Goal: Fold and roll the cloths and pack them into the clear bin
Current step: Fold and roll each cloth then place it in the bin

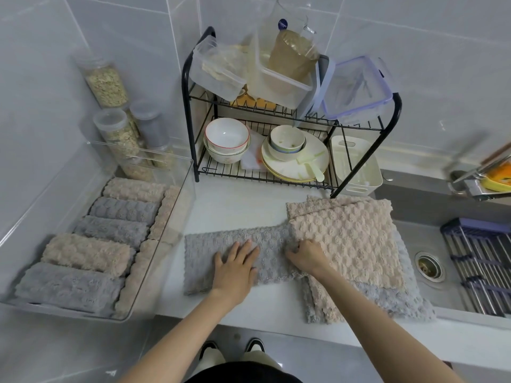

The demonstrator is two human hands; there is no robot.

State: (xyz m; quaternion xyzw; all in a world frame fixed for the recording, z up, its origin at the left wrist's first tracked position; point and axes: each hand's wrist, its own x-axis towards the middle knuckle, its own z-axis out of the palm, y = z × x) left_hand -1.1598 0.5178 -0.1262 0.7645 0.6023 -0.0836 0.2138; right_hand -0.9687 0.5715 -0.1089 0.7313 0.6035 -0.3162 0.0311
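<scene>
Head view. The left hand [235, 269] lies flat with fingers straight and spread, pressing the folded grey cloth [210, 255] on the table [235, 205]. The right hand [307, 258] curls its fingers into that cloth's right end, against the stack of flat cloths [351, 244]. Rolled cloths [85, 252] fill the clear bin [83, 316] at left. The blue label [282, 24] on the jug [293, 51] is unreadable. A dish rack [190, 128] stands behind.

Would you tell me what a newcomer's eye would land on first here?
The left hand lies flat on a grey cloth mid-counter, while the right hand grips its right end. On the left, the clear bin holds rolled grey and beige cloths; a flat stack lies at right.
</scene>
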